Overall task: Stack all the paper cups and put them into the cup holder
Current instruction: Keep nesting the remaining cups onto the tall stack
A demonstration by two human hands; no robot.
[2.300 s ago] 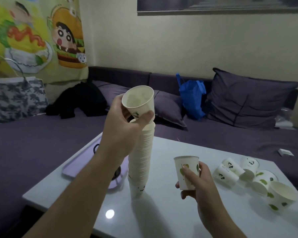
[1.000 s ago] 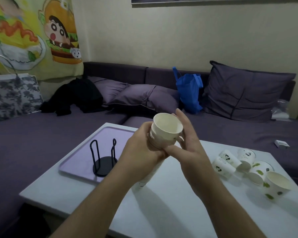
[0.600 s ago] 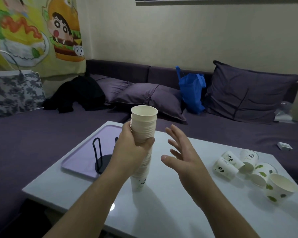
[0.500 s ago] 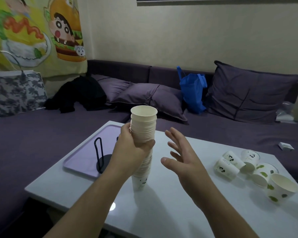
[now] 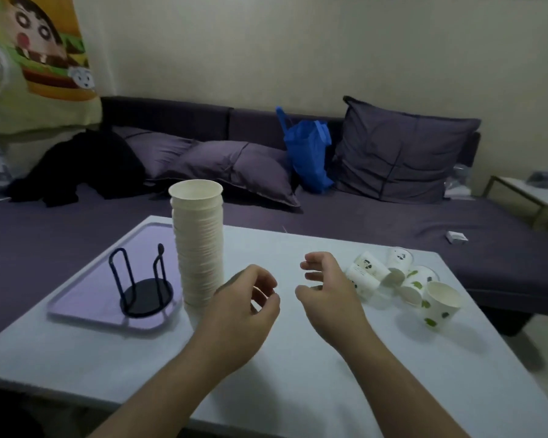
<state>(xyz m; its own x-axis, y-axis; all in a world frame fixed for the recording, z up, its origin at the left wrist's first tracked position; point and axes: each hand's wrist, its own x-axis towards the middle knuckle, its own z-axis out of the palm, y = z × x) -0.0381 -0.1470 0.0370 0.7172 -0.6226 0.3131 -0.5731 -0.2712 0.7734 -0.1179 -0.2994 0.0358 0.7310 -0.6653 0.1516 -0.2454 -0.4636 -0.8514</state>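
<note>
A tall stack of white paper cups point(image 5: 199, 245) stands upright on the white table point(image 5: 291, 368), free of both hands. My left hand point(image 5: 244, 305) hovers just right of the stack's base, fingers curled and empty. My right hand point(image 5: 326, 292) is beside it, fingers apart, holding nothing. Several loose cups point(image 5: 402, 281) with green and panda prints lie on their sides at the right; one green-spotted cup point(image 5: 440, 306) stands upright. The black wire cup holder point(image 5: 144, 287) sits empty on a lilac tray point(image 5: 86, 295) left of the stack.
A purple sofa with cushions point(image 5: 234, 169), a blue bag point(image 5: 309, 153) and black clothing point(image 5: 79, 165) runs behind the table. A small white box point(image 5: 456, 237) lies on the sofa seat. A side table point(image 5: 532, 197) stands at far right.
My left hand has let go of the cup stack and dropped to the right of its base. The right hand has moved lower and toward the loose cups. The view shifted right.
</note>
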